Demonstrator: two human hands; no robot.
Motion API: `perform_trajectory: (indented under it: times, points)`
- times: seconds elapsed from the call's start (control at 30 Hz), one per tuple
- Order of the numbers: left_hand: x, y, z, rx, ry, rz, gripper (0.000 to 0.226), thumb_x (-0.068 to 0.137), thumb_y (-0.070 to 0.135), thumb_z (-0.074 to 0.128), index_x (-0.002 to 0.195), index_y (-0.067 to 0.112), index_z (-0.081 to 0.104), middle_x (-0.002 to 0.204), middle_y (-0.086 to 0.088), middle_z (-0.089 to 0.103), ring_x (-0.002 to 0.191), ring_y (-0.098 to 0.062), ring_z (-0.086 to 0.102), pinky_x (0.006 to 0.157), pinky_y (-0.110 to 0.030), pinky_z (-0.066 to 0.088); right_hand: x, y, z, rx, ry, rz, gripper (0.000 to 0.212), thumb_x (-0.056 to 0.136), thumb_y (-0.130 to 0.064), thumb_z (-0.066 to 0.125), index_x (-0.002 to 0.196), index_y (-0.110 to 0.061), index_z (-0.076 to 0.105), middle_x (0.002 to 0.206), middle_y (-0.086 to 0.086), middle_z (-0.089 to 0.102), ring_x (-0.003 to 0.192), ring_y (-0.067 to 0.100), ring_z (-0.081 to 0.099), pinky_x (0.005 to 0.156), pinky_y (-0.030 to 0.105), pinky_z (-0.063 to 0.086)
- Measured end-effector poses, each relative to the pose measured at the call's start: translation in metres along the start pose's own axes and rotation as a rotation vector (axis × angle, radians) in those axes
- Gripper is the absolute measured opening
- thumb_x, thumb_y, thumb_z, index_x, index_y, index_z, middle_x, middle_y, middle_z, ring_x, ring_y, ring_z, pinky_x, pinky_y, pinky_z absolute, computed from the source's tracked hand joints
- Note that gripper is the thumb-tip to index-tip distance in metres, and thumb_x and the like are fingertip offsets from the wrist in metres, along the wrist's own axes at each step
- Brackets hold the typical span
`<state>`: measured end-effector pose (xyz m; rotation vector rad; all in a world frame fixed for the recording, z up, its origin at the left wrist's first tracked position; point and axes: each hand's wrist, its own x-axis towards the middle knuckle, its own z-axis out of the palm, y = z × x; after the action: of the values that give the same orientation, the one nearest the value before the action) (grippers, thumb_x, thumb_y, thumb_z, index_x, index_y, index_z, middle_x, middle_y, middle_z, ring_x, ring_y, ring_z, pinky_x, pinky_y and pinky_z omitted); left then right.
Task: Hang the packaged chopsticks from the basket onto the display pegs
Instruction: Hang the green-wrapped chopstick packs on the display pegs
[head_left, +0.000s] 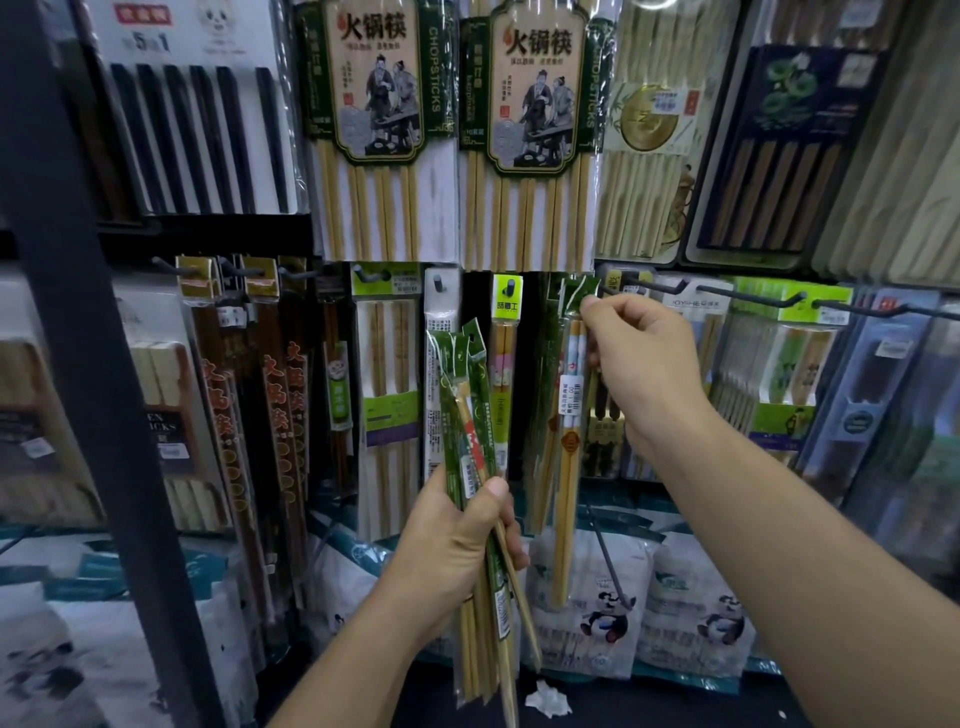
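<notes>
The right hand (639, 358) pinches, between thumb and fingertips, the green card header of a slim clear-wrapped pack of pale bamboo chopsticks with a white price label (569, 415). It holds that header up at the inner end of a black metal display peg (652, 285) in the lower row of the rack. The pack hangs straight down from the pinch, just beside a few matching green-headed packs (545, 389) that look already hung there. Whether the header's hole is over the peg yet cannot be told. The left hand (457, 540) is wrapped around the lower half of a bundle of several more green-headed bamboo chopstick packs (467, 395), held upright and slightly fanned in front of the rack, well below the peg. The basket is out of view, so how many packs remain in it is unknown. Judging by this, the task is partway along: some packs seem placed, one is at the peg, and at least the handful in the left hand remains to be hung. Above hang large hot-pot chopstick packs with green and beige printed cards (374, 130), below lie panda-printed white bags (608, 613), and a dark metal shelf post (78, 312) crosses the left side.
</notes>
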<state>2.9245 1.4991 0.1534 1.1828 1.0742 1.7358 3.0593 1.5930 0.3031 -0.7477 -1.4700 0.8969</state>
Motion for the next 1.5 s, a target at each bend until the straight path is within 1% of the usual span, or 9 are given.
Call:
perform_trajectory:
  times: [0.17,0.27,0.43,0.8,1.0,1.13,1.33,1.43,1.5]
  points:
    - [-0.002,0.004,0.003,-0.079,-0.003,-0.005,0.071,0.078,0.067,0.073,0.099,0.003,0.051,0.072,-0.008,0.061,0.059,-0.023,0.061,0.062,-0.038,0.056,0.001,0.0,0.001,-0.006,0.018,-0.022,0.032,0.098,-0.024,0.062,0.085,0.005,0.065,0.069,0.01,0.05,0.066,0.019,0.047,0.077,0.032,0.05]
    - [-0.004,0.006,0.003,-0.092,0.008,-0.016,0.082,0.077,0.075,0.069,0.104,-0.001,0.051,0.071,-0.01,0.06,0.061,-0.027,0.062,0.062,-0.034,0.057,0.001,0.002,0.001,-0.059,0.027,-0.063,0.029,0.097,-0.025,0.063,0.077,-0.004,0.066,0.057,-0.005,0.049,0.057,0.011,0.045,0.064,0.026,0.045]
    - [-0.005,0.008,0.004,-0.061,0.022,-0.036,0.074,0.081,0.069,0.063,0.103,-0.001,0.052,0.07,-0.011,0.06,0.06,-0.028,0.062,0.061,-0.033,0.057,0.002,0.007,0.003,-0.123,0.058,-0.139,0.029,0.097,-0.026,0.062,0.079,-0.004,0.068,0.048,-0.014,0.045,0.048,0.001,0.04,0.051,0.01,0.038]
    - [-0.005,0.011,0.008,-0.036,0.022,-0.033,0.076,0.077,0.066,0.067,0.105,-0.002,0.05,0.068,-0.014,0.058,0.056,-0.026,0.063,0.058,-0.032,0.056,0.0,0.009,0.004,-0.35,0.107,-0.277,0.037,0.1,-0.043,0.058,0.07,-0.022,0.062,0.058,-0.009,0.054,0.058,0.0,0.051,0.053,0.013,0.039]
    - [-0.005,0.012,0.008,0.012,0.0,-0.009,0.078,0.08,0.069,0.063,0.102,-0.005,0.051,0.066,-0.014,0.061,0.057,-0.028,0.063,0.058,-0.032,0.056,0.003,0.01,0.007,-0.372,0.094,-0.238,0.044,0.101,-0.042,0.057,0.067,-0.015,0.058,0.054,-0.007,0.048,0.051,0.005,0.044,0.055,0.027,0.041]
    - [-0.006,0.011,0.006,-0.01,0.008,-0.016,0.076,0.079,0.069,0.067,0.101,-0.002,0.05,0.066,-0.011,0.061,0.056,-0.026,0.063,0.059,-0.033,0.056,0.005,0.014,0.006,-0.265,0.046,-0.159,0.036,0.101,-0.037,0.059,0.076,-0.012,0.066,0.05,-0.014,0.049,0.05,-0.002,0.045,0.057,0.024,0.037]
    - [-0.005,0.012,0.003,-0.029,0.02,-0.019,0.085,0.072,0.075,0.075,0.104,0.0,0.051,0.07,-0.011,0.06,0.059,-0.028,0.064,0.061,-0.036,0.057,0.005,0.017,0.004,-0.245,0.033,-0.117,0.033,0.099,-0.036,0.062,0.075,-0.014,0.064,0.05,-0.019,0.051,0.051,-0.002,0.047,0.059,0.025,0.037]
    - [-0.006,0.012,0.002,0.012,0.047,-0.033,0.08,0.07,0.075,0.077,0.108,0.007,0.055,0.07,-0.011,0.067,0.062,-0.03,0.068,0.062,-0.038,0.058,0.002,0.018,0.0,-0.269,0.087,-0.11,0.031,0.095,-0.041,0.066,0.078,-0.016,0.067,0.059,-0.012,0.058,0.058,-0.001,0.054,0.061,0.023,0.04]
    - [-0.005,0.011,0.002,0.035,0.056,-0.043,0.067,0.069,0.074,0.079,0.107,0.022,0.062,0.073,-0.009,0.072,0.065,-0.03,0.071,0.063,-0.039,0.059,-0.006,0.018,-0.001,-0.272,0.132,-0.111,0.032,0.094,-0.043,0.067,0.081,-0.014,0.065,0.066,-0.007,0.057,0.06,0.002,0.052,0.06,0.022,0.041]
